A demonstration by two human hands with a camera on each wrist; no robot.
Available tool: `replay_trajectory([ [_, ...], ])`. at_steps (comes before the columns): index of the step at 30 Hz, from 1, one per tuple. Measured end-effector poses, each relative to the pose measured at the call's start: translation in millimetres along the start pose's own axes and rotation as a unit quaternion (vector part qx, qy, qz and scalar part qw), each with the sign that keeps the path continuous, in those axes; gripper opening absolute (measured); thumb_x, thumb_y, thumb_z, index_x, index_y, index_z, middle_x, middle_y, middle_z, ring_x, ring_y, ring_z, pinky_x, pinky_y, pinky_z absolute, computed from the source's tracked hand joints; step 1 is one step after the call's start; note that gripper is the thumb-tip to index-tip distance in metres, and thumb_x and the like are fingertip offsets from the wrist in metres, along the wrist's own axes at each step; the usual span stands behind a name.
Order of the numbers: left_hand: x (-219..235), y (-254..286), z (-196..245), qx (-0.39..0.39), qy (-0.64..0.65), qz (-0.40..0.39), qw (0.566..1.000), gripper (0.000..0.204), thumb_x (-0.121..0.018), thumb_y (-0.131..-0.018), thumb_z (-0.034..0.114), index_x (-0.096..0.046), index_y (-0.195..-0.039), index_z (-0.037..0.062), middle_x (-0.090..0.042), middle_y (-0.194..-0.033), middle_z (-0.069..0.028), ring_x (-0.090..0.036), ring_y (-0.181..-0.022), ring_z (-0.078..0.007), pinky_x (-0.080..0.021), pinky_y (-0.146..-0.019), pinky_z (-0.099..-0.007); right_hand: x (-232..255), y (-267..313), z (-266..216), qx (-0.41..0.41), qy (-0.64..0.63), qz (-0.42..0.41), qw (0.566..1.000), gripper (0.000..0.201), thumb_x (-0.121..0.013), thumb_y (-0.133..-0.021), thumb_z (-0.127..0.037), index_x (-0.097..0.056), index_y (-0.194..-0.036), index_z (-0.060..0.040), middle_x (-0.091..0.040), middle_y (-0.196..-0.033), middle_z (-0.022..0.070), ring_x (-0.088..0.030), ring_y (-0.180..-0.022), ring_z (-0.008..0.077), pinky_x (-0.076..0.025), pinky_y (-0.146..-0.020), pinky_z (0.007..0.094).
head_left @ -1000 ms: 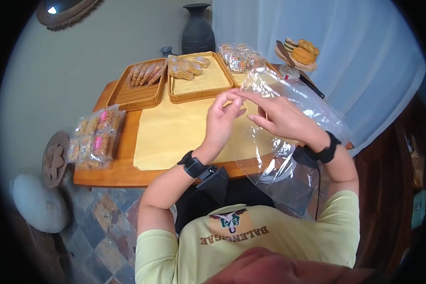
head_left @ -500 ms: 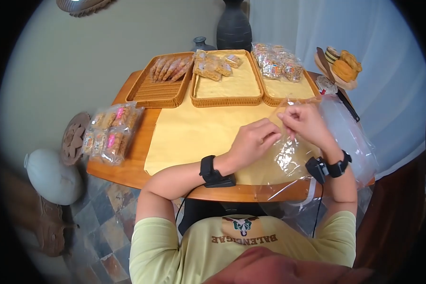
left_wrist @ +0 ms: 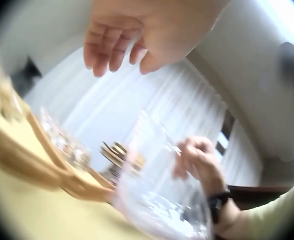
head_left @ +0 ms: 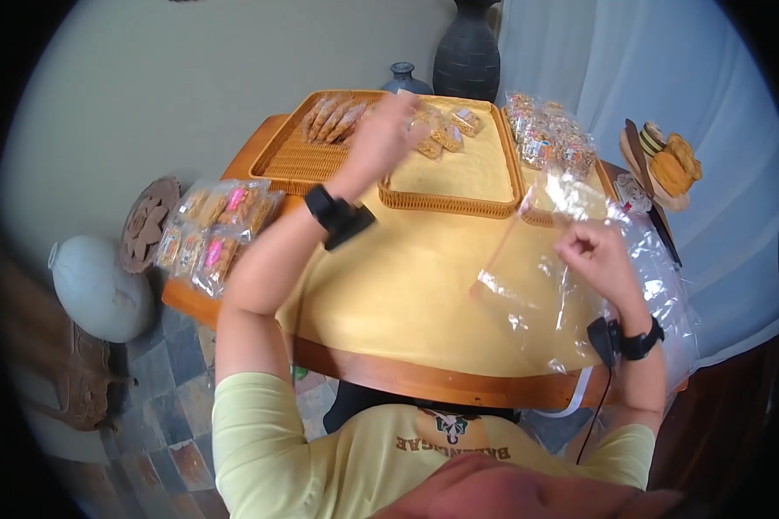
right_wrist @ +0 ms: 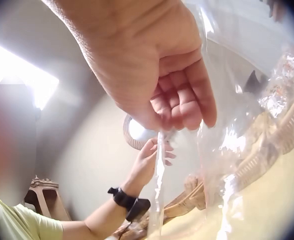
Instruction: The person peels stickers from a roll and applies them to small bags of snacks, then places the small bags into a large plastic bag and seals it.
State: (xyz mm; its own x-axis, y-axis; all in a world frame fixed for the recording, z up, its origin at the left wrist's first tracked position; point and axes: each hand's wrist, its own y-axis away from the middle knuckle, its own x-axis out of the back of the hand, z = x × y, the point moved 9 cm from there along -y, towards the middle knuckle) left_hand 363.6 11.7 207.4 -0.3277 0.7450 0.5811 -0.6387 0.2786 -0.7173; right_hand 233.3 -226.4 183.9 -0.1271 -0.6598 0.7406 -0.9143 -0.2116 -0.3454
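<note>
My right hand (head_left: 601,259) pinches the edge of a large clear plastic bag (head_left: 528,298). The bag hangs down over the yellow table covering, its film catching the light. In the right wrist view, the fingers (right_wrist: 189,107) curl in with the bag's edge at their tips. Blurred, my left hand (head_left: 379,147) is raised in front of the border between the left wicker tray (head_left: 290,164) and the middle one (head_left: 446,203). Its fingers are loosely bent with nothing between them in the left wrist view. Bagged snacks (head_left: 446,134) lie in the middle tray, partly hidden by this hand.
Bagged snacks (head_left: 333,117) lie in the left tray, and more packs (head_left: 550,138) fill the back of the right tray. Several packs (head_left: 216,229) are stacked at the table's left edge. A plate of bread-like items (head_left: 671,169) stands at the right; dark vases (head_left: 467,56) stand behind.
My left hand has left the bag beside my right hand and moved up and left to the trays. My right hand still holds the bag. The head view has shifted.
</note>
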Motion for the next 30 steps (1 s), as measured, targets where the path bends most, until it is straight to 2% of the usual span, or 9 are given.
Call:
replay_trajectory([
  [2, 19, -18, -77, 0.071, -0.152, -0.001, 0.986, 0.032, -0.059, -0.076, 0.021, -0.049, -0.102, 0.0049, -0.055, -0.095, -0.0196, -0.055, -0.087, -0.0347, -0.046, -0.074, -0.0412, -10, 9, 3, -0.002, -0.012, -0.008, 1.0, 0.017, -0.065, -0.071, -0.007, -0.052, -0.062, -0.0002, -0.05, -0.055, 0.0052, -0.05, -0.051, 0.0111, -0.039, -0.049, 0.0235],
  [6, 54, -19, -232, 0.235, -0.27, 0.009, 0.933, 0.034, -0.056, -0.076, 0.017, -0.048, -0.106, 0.0045, -0.056, -0.099, -0.0219, -0.054, -0.092, -0.0367, -0.045, -0.077, -0.043, -27, 18, 0, 0.016, -0.07, -0.045, 0.996, 0.016, -0.068, -0.068, -0.004, -0.054, -0.062, -0.001, -0.056, -0.061, 0.0045, -0.053, -0.056, 0.0117, -0.042, -0.053, 0.0235],
  [9, 53, -7, -278, 0.304, -0.28, -0.035, 0.91, 0.037, -0.058, -0.074, 0.019, -0.047, -0.106, 0.0039, -0.056, -0.101, -0.0226, -0.054, -0.094, -0.0364, -0.045, -0.079, -0.0429, -41, 16, -3, 0.029, -0.096, -0.081, 0.992, 0.015, -0.068, -0.068, -0.004, -0.054, -0.063, -0.0017, -0.056, -0.062, 0.0057, -0.054, -0.057, 0.0152, -0.043, -0.054, 0.0251],
  [11, 40, 6, -303, 0.366, -0.303, -0.138, 0.869, 0.042, -0.06, -0.072, 0.022, -0.046, -0.107, 0.0038, -0.057, -0.102, -0.0216, -0.055, -0.095, -0.0351, -0.045, -0.08, -0.0414, -55, 16, -10, 0.07, -0.12, -0.11, 0.984, 0.014, -0.068, -0.068, -0.004, -0.055, -0.063, -0.002, -0.055, -0.062, 0.0065, -0.055, -0.057, 0.0193, -0.042, -0.052, 0.0274],
  [16, 29, 17, -319, 0.366, -0.288, -0.145, 0.873, 0.041, -0.06, -0.071, 0.029, -0.052, -0.105, 0.006, -0.059, -0.1, -0.0188, -0.056, -0.094, -0.0337, -0.045, -0.081, -0.0401, -79, 23, -11, 0.043, -0.137, -0.147, 0.979, 0.011, -0.068, -0.069, -0.007, -0.058, -0.065, -0.0037, -0.056, -0.063, 0.0073, -0.056, -0.058, 0.0226, -0.044, -0.052, 0.0295],
  [20, 30, 14, -314, 0.358, -0.317, -0.165, 0.862, 0.033, -0.058, -0.072, 0.033, -0.061, -0.094, 0.0083, -0.061, -0.095, -0.0165, -0.057, -0.092, -0.0336, -0.046, -0.08, -0.0396, -94, 32, -27, 0.103, -0.017, -0.21, 0.972, 0.017, -0.064, -0.075, -0.025, -0.061, -0.075, -0.0077, -0.056, -0.064, 0.0081, -0.056, -0.061, 0.0246, -0.044, -0.052, 0.0322],
  [25, 47, 6, -331, 0.363, -0.319, -0.074, 0.873, 0.027, -0.058, -0.073, 0.035, -0.064, -0.091, 0.0149, -0.062, -0.092, -0.0139, -0.059, -0.088, -0.0304, -0.048, -0.075, -0.0387, -95, 47, -40, 0.132, 0.065, -0.208, 0.967, 0.02, -0.065, -0.073, -0.029, -0.059, -0.081, -0.012, -0.055, -0.064, 0.0062, -0.055, -0.059, 0.0248, -0.043, -0.051, 0.0338],
  [27, 60, 2, -307, 0.339, -0.324, -0.049, 0.882, 0.028, -0.057, -0.074, 0.035, -0.064, -0.09, 0.0128, -0.062, -0.09, -0.0142, -0.059, -0.087, -0.0311, -0.048, -0.074, -0.0391, -98, 55, -36, 0.065, 0.117, -0.27, 0.953, 0.016, -0.063, -0.074, -0.027, -0.058, -0.078, -0.0117, -0.054, -0.063, 0.0062, -0.055, -0.057, 0.0257, -0.042, -0.048, 0.0354],
  [30, 84, -21, -260, 0.251, -0.393, 0.012, 0.884, 0.035, -0.054, -0.077, 0.038, -0.061, -0.089, 0.0062, -0.062, -0.086, -0.017, -0.06, -0.081, -0.0337, -0.049, -0.069, -0.0409, -97, 66, -38, 0.066, 0.115, -0.253, 0.958, 0.014, -0.061, -0.076, -0.024, -0.056, -0.074, -0.0108, -0.053, -0.062, 0.0061, -0.054, -0.056, 0.0267, -0.041, -0.047, 0.0357],
])
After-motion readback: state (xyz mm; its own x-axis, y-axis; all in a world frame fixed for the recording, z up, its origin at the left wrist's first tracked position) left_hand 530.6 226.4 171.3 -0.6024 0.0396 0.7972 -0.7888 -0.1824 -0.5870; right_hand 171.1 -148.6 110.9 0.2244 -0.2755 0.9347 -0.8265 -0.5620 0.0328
